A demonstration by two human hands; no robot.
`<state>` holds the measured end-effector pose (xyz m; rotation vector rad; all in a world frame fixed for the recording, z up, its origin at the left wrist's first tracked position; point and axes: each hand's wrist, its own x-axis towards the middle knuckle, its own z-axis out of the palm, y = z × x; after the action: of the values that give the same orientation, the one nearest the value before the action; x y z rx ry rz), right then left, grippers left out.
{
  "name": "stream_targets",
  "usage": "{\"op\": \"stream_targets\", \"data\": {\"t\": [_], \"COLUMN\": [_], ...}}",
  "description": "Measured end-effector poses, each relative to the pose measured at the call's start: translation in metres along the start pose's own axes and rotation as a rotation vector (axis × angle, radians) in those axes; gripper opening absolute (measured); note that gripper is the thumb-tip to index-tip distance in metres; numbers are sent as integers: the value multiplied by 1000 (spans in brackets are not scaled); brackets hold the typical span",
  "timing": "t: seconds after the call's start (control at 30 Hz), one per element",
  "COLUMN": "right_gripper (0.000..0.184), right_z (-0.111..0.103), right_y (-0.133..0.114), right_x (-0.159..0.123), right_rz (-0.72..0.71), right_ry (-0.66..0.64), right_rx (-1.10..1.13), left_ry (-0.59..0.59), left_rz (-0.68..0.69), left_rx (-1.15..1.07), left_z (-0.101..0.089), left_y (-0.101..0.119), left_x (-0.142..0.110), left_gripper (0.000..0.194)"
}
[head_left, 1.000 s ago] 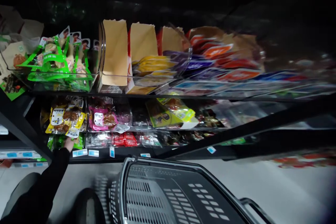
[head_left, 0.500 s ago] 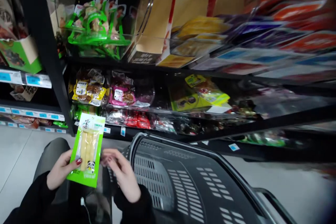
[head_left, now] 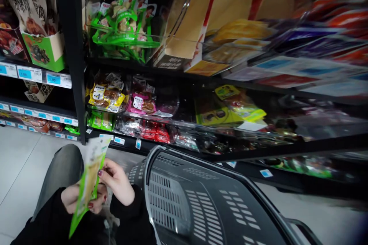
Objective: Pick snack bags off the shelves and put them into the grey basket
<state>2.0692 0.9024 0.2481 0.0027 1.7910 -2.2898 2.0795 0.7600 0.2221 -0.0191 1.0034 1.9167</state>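
A green and white snack packet (head_left: 91,172) with pale yellow pieces in a clear window is tilted nearly edge-on above my lap. My left hand (head_left: 70,198) holds it from the left, its fingers wrapped behind and showing past the right edge. Higher on that right edge, my right hand (head_left: 118,182) has its thumb against the packet and its fingers curled behind. The packet is blurred, so its print cannot be read.
A large grey slotted basket (head_left: 169,195) stands right of my hands. Ahead, a dark shelf post (head_left: 69,46) divides shelves of snack packs, including green bags (head_left: 123,26) and cardboard boxes (head_left: 184,30). My knee (head_left: 64,168) is at the left.
The packet has turned from facing me to nearly edge-on. My right hand has moved left onto its edge. The shelves have shifted right in view.
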Motion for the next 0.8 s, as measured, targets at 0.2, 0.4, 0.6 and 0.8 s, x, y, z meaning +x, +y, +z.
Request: {"op": "stream_targets", "data": {"t": [0.2, 0.4, 0.6, 0.8], "right_gripper": [41, 37, 24, 22], "right_z": [-12, -19, -12, -13], "right_y": [8, -6, -14, -11], "right_x": [2, -12, -11, -8], "right_rz": [-16, -78, -51, -68], "right_ry": [229, 283, 265, 269], "right_rx": [156, -36, -112, -129], "left_ry": [252, 555, 566, 590], "left_rz": [180, 297, 319, 323], "left_rx": [228, 479, 644, 708], "left_z": [13, 28, 24, 22], "left_y": [23, 33, 28, 31], "left_x": [0, -4, -6, -7], "left_gripper": [28, 31, 30, 28]}}
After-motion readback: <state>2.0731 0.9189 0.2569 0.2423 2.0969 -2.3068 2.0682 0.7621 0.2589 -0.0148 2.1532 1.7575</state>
